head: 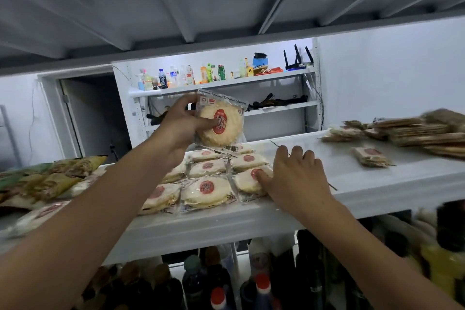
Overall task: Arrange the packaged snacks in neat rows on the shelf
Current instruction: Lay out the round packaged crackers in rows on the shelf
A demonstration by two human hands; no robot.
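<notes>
My left hand holds up a round rice-cracker pack with a red label, gripped at its left edge above the shelf. Below it, several matching packs lie in rows on the white shelf. My right hand rests with fingers spread on the shelf, its thumb touching the front-right pack of the rows. One single pack lies apart to the right.
A loose heap of brown-edged packs sits at the far right of the shelf. Green and yellow bags crowd the left end. Bottles stand on the shelf below. A white rack with drinks stands behind.
</notes>
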